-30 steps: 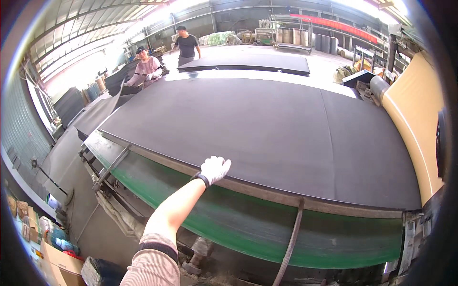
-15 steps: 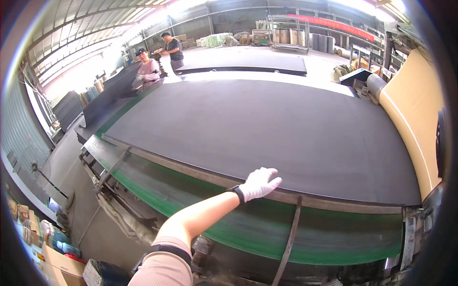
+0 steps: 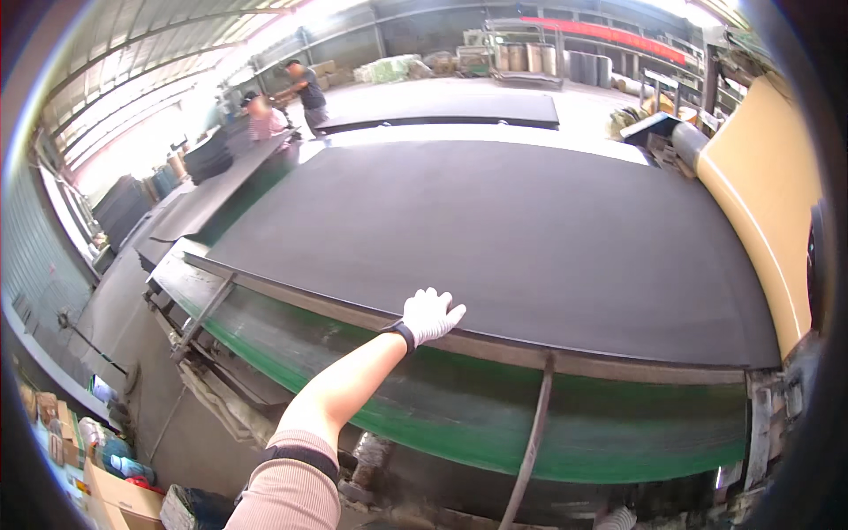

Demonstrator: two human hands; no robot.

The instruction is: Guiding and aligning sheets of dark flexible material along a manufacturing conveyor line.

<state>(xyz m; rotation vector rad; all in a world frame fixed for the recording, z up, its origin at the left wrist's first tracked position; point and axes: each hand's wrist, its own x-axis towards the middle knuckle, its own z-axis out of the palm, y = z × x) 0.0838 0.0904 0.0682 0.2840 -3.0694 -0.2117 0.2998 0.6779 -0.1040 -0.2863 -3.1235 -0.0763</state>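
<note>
My left hand, in a white glove, rests palm down at the near edge of a large dark grey sheet. Its fingers are loosely apart, the thumb out to the right, and nothing is gripped. The sheet lies flat across a long table, its near edge along a metal rail. Below the rail runs a green belt, crossed by metal bars. My right hand is out of view.
Past the table's left end, a person in a striped top is by another dark sheet; a second person stands behind. A large tan roll borders the right end. Cartons sit at lower left.
My left hand has slid left along the sheet's near edge. At the far left, the other dark sheet has gone from raised to lying flatter, and the person in stripes has shifted.
</note>
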